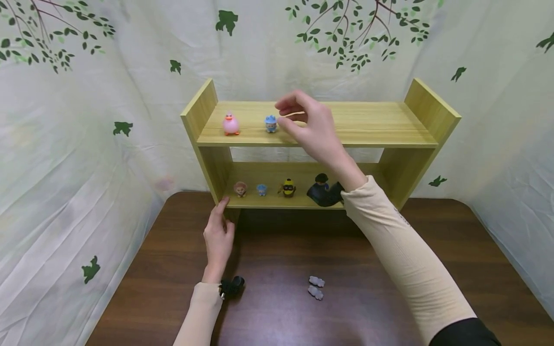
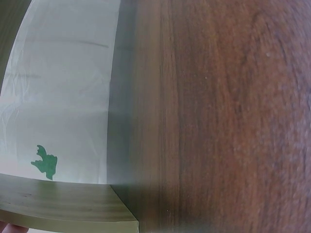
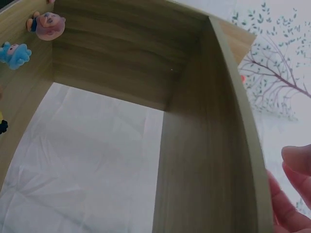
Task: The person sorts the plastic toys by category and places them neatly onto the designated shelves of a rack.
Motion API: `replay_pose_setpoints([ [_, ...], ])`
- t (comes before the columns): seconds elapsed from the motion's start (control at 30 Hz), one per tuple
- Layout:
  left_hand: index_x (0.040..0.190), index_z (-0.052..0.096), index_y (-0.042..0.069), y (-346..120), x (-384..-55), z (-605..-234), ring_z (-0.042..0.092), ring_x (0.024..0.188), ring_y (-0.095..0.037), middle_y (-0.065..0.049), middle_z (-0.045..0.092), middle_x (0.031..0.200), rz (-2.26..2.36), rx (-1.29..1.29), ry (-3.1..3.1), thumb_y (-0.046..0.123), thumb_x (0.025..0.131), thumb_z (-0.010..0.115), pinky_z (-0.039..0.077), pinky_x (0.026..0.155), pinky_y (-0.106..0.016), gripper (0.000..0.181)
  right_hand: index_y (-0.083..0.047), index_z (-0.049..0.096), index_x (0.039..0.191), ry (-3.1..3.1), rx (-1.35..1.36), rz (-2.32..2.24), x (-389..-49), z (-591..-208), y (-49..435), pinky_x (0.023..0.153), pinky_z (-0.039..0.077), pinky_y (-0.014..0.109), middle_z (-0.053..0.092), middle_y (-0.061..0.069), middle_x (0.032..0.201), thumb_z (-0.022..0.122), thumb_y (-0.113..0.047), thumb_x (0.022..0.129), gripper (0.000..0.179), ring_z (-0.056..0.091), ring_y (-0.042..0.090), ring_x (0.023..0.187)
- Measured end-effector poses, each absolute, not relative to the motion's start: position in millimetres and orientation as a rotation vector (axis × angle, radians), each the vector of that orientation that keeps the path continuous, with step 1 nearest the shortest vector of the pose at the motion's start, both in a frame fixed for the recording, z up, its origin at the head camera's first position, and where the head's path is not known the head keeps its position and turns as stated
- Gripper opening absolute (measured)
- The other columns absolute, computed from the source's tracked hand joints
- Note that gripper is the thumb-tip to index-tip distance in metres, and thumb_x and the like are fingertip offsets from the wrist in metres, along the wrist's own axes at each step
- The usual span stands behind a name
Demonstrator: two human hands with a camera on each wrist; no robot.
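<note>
My right hand point(image 1: 313, 122) is raised over the upper shelf, thumb and fingers curved and apart, with nothing between them. Just left of the thumb tip stands a small blue-hatted figurine point(image 1: 270, 125). In the right wrist view, the fingers point(image 3: 286, 211) appear beyond the shelf's front edge. My left hand point(image 1: 219, 240) rests against the left side of the wooden shelf unit point(image 1: 376, 122), one fingertip at the lower board's front corner. Only a bit of that hand's fingertips point(image 2: 14, 228) shows in the left wrist view, beside the side panel.
A pink duck figure point(image 1: 231, 125) stands left on the upper shelf. Below are a brown-haired figurine point(image 1: 240, 189), a small blue figurine point(image 1: 261, 190), a yellow-and-black figurine point(image 1: 288, 188) and a dark boat-like piece with a figure point(image 1: 323, 192). Two grey pieces point(image 1: 316, 287) lie on the brown table point(image 1: 277, 250).
</note>
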State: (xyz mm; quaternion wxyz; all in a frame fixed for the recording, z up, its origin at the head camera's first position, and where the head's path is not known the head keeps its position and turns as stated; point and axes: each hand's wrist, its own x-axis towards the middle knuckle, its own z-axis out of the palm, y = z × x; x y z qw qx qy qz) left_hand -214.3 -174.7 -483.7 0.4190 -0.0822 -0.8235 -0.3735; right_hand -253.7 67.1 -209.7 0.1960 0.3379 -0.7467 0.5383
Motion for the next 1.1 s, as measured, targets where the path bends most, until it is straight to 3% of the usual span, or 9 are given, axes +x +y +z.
replay_pose_setpoints([
  [0.8,0.138,0.050,0.019,-173.9,-212.0,-485.4,0.035,0.065,-0.020,-0.011,0.057,0.125,-0.929,-0.198,-2.046,-0.018,0.077,0.051,0.032,0.059,-0.039,0.072,0.007,0.064,0.102,-1.922,1.076,1.531,-211.3,-246.8,112.4,0.082,0.050,0.033,0.064,0.014,0.104,0.061,0.007,0.087,0.014,0.061,0.021,0.095],
  [1.1,0.138,0.050,0.019,-172.1,-213.4,-484.3,0.033,0.063,-0.018,-0.011,0.058,0.120,-0.922,-0.211,-2.034,-0.018,0.076,0.049,0.032,0.058,-0.039,0.072,0.007,0.064,0.102,-1.904,1.105,1.501,-206.5,-259.8,123.4,0.079,0.051,0.032,0.066,0.011,0.104,0.061,0.010,0.086,0.017,0.062,0.028,0.091],
])
